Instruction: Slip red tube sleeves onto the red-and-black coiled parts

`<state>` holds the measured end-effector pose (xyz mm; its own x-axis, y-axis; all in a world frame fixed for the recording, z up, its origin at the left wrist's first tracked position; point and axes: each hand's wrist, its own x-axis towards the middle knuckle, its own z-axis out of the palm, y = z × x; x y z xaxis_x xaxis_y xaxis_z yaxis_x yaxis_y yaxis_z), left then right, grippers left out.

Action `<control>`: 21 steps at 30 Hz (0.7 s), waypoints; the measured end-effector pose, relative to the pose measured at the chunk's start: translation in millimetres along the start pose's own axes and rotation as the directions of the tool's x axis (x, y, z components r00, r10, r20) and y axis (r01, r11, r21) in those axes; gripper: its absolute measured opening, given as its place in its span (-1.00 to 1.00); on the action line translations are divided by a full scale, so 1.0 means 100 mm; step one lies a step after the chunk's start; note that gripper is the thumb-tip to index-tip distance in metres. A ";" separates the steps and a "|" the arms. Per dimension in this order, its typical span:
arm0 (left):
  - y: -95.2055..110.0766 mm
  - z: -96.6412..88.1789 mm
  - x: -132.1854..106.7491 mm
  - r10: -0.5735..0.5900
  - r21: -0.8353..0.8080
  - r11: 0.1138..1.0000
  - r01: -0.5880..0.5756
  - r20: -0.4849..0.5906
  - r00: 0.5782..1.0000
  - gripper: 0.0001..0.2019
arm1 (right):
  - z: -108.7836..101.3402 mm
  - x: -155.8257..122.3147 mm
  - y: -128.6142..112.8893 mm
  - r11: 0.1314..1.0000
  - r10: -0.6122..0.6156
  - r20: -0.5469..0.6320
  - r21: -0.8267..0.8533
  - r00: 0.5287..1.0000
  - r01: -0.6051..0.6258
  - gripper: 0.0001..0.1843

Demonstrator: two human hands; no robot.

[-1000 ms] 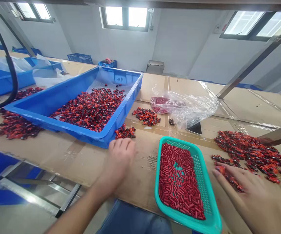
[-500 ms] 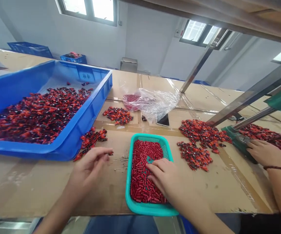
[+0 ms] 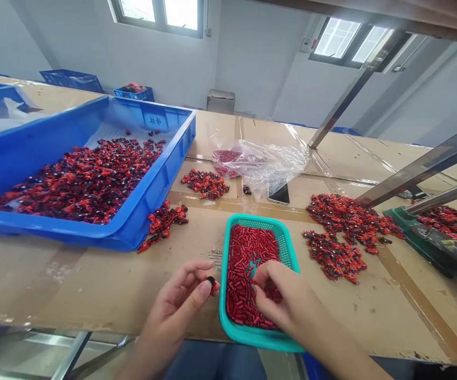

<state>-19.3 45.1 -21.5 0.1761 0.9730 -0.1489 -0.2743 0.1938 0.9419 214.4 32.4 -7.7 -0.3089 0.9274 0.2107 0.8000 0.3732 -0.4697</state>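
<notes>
Left hand [image 3: 175,309]: grasps a small black-and-red piece [image 3: 213,285] between thumb and fingers, just left of the basket.
Right hand [image 3: 281,293]: reaches over the basket with thumb and finger curled together; cannot tell whether gripping a tube.
Green basket [image 3: 224,311]: stands on the cardboard-covered surface [image 3: 196,232], between the left hand and the right-hand heaps.
Red tubes [image 3: 238,285]: lie loose in the basket, with a patch of perforated bottom showing near the right hand.
Blue tray [image 3: 125,224]: stands to the left and contains a broad heap of black-and-red pieces [image 3: 93,179].
Small piles: number 2, with 1 [image 3: 165,219] against the tray's near right corner and 1 [image 3: 204,183] farther back.
Right-hand heaps: number 2, with the larger [image 3: 339,214] behind the smaller [image 3: 337,256], both right of the basket.
Clear plastic bag [image 3: 287,161]: lies behind the basket, partly over a phone [image 3: 279,194].
Dark green device [image 3: 422,243]: rests at far right, beside further red pieces [image 3: 454,221].
</notes>
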 end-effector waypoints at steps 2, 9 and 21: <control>0.01 0.01 -0.02 0.087 0.028 0.996 -0.089 0.061 0.994 -0.78 | -0.06 -0.01 -0.12 0.962 0.046 0.007 0.270 0.999 -0.046 -0.86; 0.02 0.03 -0.13 0.386 0.288 0.872 -0.396 0.095 0.918 -0.80 | -0.13 0.06 -0.43 0.776 0.050 -0.063 0.631 0.997 0.001 -0.94; 0.15 -0.03 -0.28 0.644 0.612 0.109 -0.783 0.557 0.525 -0.75 | -0.16 0.01 -0.51 0.936 -0.286 -0.171 0.159 0.943 0.313 -0.89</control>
<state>-31.1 20.8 -4.1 0.4421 0.5659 0.6959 0.4111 -0.8174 0.4035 181.8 13.5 30.5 -0.4323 0.7633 0.4801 0.5701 0.6439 -0.5104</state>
